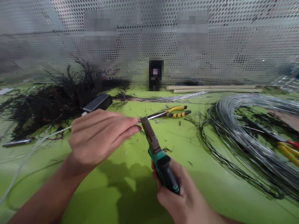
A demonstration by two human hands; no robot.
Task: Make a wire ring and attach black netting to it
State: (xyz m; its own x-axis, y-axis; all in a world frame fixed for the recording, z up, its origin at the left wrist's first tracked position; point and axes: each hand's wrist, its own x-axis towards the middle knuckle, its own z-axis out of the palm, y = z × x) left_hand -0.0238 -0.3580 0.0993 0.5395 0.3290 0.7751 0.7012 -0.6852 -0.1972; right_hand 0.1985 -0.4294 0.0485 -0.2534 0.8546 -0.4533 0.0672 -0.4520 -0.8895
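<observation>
My right hand point(179, 183) is wrapped round a pair of pliers point(167, 169) with green and black handles. Their brown jaws point up and to the left, meeting a thin silver wire point(157, 115) just beyond my left fingertips. My left hand point(100, 133) pinches the near end of that wire between thumb and forefinger; the other fingers are folded, and the part inside the pinch is hidden. Behind the jaws, a second pair of pliers point(178, 111) with yellow and black handles lies on the green tabletop point(137, 174), close to the wire's far end.
A big coil of silver wire point(224, 124) and looped black wire point(215, 152) lie right, with red-and-yellow-handled tools point(287, 149). Left are a bushy black wire pile point(58, 96), a black box point(98, 102) and a white cable point(18, 171). Pale sticks point(210, 88) lie before a perforated metal screen point(140, 28).
</observation>
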